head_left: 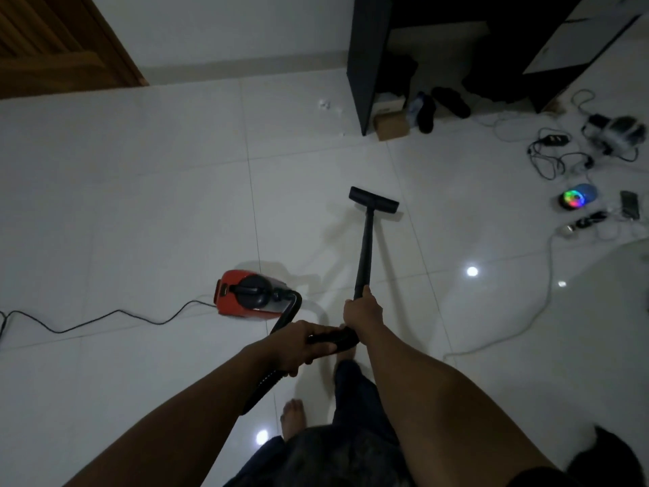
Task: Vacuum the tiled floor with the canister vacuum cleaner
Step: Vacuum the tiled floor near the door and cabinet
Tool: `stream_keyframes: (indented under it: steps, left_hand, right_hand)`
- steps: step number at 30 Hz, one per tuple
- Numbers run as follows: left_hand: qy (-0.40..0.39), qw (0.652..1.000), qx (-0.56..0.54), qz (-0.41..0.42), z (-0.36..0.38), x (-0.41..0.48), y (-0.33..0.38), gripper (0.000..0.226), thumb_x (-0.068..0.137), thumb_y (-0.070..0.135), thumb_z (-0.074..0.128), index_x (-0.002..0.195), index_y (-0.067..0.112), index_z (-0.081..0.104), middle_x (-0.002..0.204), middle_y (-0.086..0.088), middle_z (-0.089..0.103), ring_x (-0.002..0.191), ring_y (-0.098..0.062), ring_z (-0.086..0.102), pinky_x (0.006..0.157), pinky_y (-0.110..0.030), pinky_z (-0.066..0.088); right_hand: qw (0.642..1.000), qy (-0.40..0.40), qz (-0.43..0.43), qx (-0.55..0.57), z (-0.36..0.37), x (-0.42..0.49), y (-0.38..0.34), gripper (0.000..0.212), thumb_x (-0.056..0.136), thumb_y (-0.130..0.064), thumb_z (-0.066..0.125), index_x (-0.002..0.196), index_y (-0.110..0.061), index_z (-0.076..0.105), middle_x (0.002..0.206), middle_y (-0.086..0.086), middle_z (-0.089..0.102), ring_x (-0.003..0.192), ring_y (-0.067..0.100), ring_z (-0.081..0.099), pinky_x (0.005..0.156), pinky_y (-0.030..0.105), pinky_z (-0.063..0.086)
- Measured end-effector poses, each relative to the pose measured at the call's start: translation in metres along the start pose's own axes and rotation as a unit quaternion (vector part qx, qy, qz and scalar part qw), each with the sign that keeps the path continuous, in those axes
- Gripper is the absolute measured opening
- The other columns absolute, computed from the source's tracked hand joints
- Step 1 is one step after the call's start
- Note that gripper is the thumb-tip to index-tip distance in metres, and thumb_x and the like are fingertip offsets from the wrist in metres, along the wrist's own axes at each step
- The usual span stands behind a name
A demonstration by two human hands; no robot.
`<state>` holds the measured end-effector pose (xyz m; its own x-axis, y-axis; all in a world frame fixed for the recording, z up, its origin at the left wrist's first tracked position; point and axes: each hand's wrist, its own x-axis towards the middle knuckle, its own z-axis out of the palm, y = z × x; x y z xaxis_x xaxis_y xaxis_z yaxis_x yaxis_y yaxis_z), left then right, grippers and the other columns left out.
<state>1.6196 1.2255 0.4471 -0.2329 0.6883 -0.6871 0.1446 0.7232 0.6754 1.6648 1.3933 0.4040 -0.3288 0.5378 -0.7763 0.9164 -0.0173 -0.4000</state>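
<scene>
Vacuuming is judged to be under way, not finished. The floor head (373,200) is set flat on the tiled floor (140,205) mid-scene, a little right of centre, at the far end of the black wand (365,251). The wand's near end is gripped by the right hand (361,316), fingers wrapped around it. The curved handle just behind is held by the left hand (295,342), fingers curled round it. The red canister (246,293) is parked on the floor to the left of the hands, joined by the hose (289,312), with its power cord (105,316) trailing off to the left edge. How much floor is already covered cannot be told — the glossy tiles show no swept track. Small white bits (323,104) are seen far ahead near the wall, so that patch is judged left to do. Open room is widest on the left and far-left, up to the wall and the wooden door (52,40). The right side is cramped: a dark cabinet (368,65) with a cardboard box (391,126) and slippers (451,100) at its foot, tangled black cables (548,159), a glowing gadget (572,197) and a white cable (526,321) running along the near right — snag risk is judged highest there, and care is needed around the cord on the left too.
</scene>
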Motion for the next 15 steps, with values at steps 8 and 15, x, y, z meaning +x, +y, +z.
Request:
stream_keyframes:
  steps: [8,15]
  left_hand:
    - [-0.043,0.999,0.030,0.007,0.070,-0.096,-0.034,0.046,0.102,0.037,0.052,0.146,0.029,0.046,0.079,0.008,0.056,0.044,0.005,0.055,0.046,-0.015,0.046]
    - [-0.078,0.996,0.035,0.013,0.098,-0.127,-0.061,0.045,0.100,0.040,0.054,0.144,0.033,0.049,0.085,-0.009,0.063,0.044,-0.005,0.054,0.047,-0.020,0.050]
  right_hand:
    - [0.998,0.012,0.046,-0.034,0.059,-0.085,0.094,0.071,0.094,-0.021,0.046,0.158,-0.024,0.015,0.127,0.012,0.059,0.104,0.030,0.062,0.090,0.043,0.055]
    - [0.996,-0.003,0.084,-0.011,0.081,-0.121,0.139,0.073,0.091,-0.021,0.048,0.158,-0.022,0.018,0.130,0.012,0.057,0.104,0.029,0.060,0.087,0.042,0.056]
